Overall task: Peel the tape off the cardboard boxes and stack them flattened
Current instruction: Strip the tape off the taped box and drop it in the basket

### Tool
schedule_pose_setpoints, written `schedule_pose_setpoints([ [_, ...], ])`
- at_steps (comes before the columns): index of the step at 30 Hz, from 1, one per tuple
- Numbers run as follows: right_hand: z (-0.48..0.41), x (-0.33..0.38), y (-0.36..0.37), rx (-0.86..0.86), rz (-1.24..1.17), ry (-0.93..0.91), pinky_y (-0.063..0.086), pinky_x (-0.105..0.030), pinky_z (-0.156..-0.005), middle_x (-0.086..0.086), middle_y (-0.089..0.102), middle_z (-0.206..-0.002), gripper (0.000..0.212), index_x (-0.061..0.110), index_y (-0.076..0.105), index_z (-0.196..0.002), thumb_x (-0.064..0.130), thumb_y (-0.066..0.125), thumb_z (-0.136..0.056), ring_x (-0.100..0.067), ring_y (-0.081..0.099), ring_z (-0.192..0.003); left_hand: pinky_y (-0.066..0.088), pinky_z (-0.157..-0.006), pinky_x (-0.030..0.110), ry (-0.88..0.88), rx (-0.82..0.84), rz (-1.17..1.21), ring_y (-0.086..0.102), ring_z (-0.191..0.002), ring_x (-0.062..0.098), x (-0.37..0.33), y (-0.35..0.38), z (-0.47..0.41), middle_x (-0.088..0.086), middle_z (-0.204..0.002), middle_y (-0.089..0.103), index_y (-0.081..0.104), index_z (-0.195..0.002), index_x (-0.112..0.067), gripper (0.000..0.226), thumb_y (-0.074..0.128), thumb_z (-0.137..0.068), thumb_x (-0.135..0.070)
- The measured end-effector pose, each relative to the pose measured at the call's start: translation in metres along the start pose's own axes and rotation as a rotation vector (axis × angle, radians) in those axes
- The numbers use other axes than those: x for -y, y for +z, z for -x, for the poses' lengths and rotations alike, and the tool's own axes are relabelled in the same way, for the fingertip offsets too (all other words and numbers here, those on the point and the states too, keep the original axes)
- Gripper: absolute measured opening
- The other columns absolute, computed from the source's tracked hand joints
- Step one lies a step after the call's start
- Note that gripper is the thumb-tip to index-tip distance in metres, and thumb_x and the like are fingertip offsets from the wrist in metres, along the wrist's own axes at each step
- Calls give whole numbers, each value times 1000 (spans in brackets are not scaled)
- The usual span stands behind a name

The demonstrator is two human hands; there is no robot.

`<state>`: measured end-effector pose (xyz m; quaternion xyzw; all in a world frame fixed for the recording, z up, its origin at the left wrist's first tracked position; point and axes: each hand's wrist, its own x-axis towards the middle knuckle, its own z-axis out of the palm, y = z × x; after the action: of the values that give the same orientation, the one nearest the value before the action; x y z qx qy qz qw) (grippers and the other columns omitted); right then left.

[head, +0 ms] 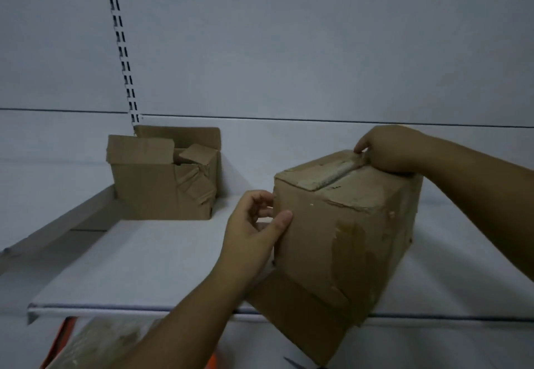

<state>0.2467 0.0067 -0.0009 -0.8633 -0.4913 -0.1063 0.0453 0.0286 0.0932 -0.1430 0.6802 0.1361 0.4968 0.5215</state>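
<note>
We see two bare arms and two bare hands. Our left hand [254, 224] and our right hand [390, 149] wear no gloves, rings or watch. No sleeves show on our forearms. Our fingernails look short and plain.

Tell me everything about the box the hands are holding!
The closed box is brown cardboard, scuffed and worn. A strip of tape runs along its top seam, and torn tape patches mark its front. It sits tilted at the front edge of the white shelf, one flap hanging below. The left hand grips its left side; the right hand pinches the tape's far end.
</note>
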Motion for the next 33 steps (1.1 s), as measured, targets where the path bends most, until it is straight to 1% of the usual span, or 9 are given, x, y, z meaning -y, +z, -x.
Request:
schedule_pose_setpoints([
  [4, 21, 17, 8, -27, -459, -99, 35, -20, -70, 15, 56, -104, 37, 32, 67, -105, 56, 44, -89, -3, 52, -88, 47, -60, 10, 48, -40, -76, 58, -73, -1, 3, -4, 0, -10, -84, 60, 56, -89, -28, 24, 74, -75, -20],
  [8, 30, 16, 15, -30, -433, -152, 33, -22, -76, 19, 56, -106, 30, 40, 63, -109, 53, 48, -87, -6, 50, -97, 49, -73, 12, 196, -63, -240, 56, -92, 2, -3, -3, 9, -16, -100, 59, 57, -92, -37, 30, 71, -66, -43],
  [12, 28, 17, 17, -52, -470, -110, 35, -26, -83, 16, 59, -107, 29, 37, 64, -108, 51, 51, -86, -7, 52, -99, 35, -92, 3, 368, 14, -411, 38, -115, -11, -5, 0, 15, -28, -127, 36, 41, -124, -45, 60, 62, -69, -55],
  [17, 29, 22, 15, -58, -465, -68, 36, -28, -83, 14, 60, -105, 26, 37, 65, -105, 51, 52, -87, -9, 53, -99, 31, -99, 21, 414, 116, -463, 34, -124, 15, -5, 0, 16, -6, -136, 32, 38, -131, -33, 72, 62, -68, -57],
  [21, 30, 25, 15, -73, -422, -44, 36, -28, -81, 13, 61, -102, 26, 34, 68, -103, 48, 52, -87, -9, 52, -96, 32, -104, 22, 475, 149, -449, 29, -131, 12, -1, 0, 15, -3, -143, 26, 43, -129, -31, 64, 64, -71, -50],
  [23, 32, 27, 16, -178, -385, -8, 38, -28, -77, 10, 63, -93, 27, 28, 72, -96, 46, 54, -86, -10, 55, -89, 30, -107, 14, 486, 166, -390, 23, -133, -2, 2, 0, 14, -6, -146, 22, 43, -130, -32, 65, 67, -72, -47],
  [25, 39, 28, 16, -424, -414, 12, 40, -27, -72, 7, 67, -80, 28, 19, 74, -82, 40, 56, -87, -10, 58, -77, 27, -103, 6, 436, 183, -355, 16, -132, -13, 1, -1, 14, -11, -150, 17, 33, -136, -42, 77, 68, -69, -52],
  [28, 54, 31, 10, -643, -501, 6, 43, -26, -66, 11, 66, -69, 26, 17, 73, -75, 36, 58, -86, -3, 58, -66, 33, -100, 17, 277, 226, -318, 18, -129, -15, -2, 0, 15, -21, -150, 15, 10, -134, -63, 95, 68, -59, -65],
  [33, 69, 51, 5, -143, -517, -147, 36, -16, -76, 29, 61, -98, 36, 41, 66, -97, 64, 50, -76, 6, 53, -94, 30, -97, 11, 269, 277, -333, 18, -127, -18, -2, 2, 16, -21, -149, 14, 7, -131, -67, 90, 62, -60, -70],
])
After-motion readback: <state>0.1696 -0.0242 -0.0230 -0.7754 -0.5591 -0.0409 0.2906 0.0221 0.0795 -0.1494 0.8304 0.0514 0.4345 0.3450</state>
